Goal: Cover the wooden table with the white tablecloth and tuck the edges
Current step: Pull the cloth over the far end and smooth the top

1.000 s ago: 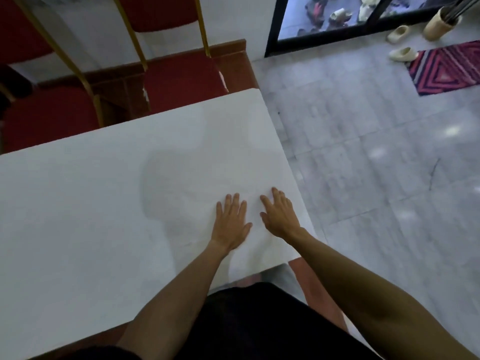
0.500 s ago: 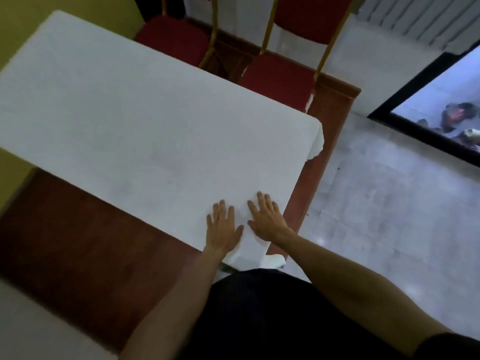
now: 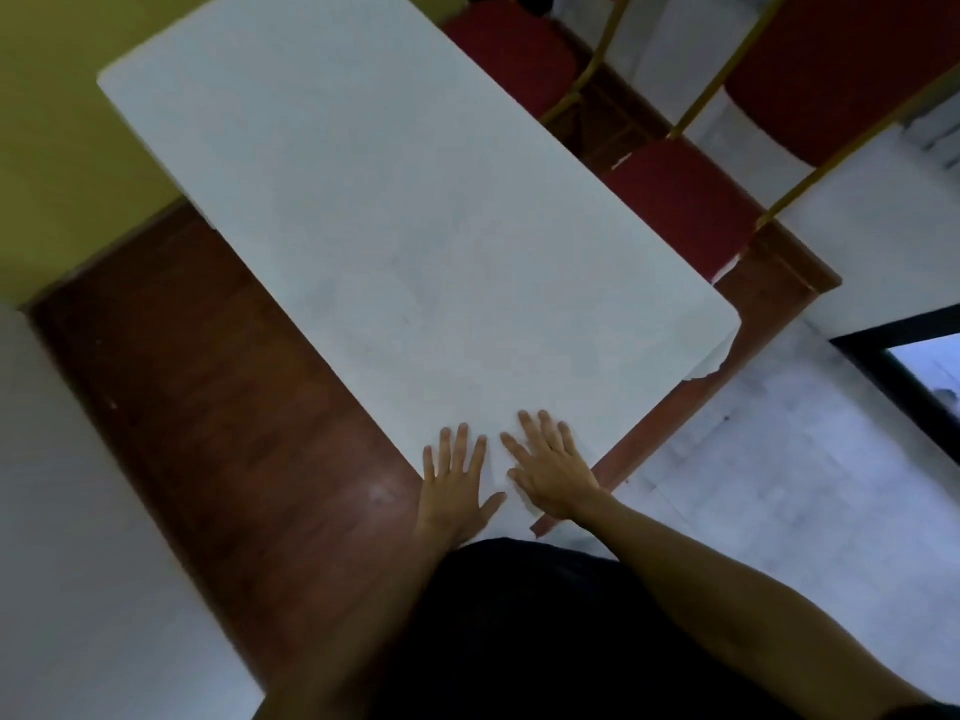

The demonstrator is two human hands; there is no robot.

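Pressing flat: your left hand (image 3: 454, 488) lies palm-down, fingers (image 3: 461, 444) spread and gripping nothing, at the near corner of the white tablecloth (image 3: 395, 226). Just beside it, your right hand (image 3: 553, 467) is equally flat and open on the cloth. The cloth covers only part of the tabletop (image 3: 208, 381); bare wood shows to the left and along the right edge. Judged step: smoothing and positioning. The next move likely calls for shifting the cloth leftward over the bare wood before tucking the edges.
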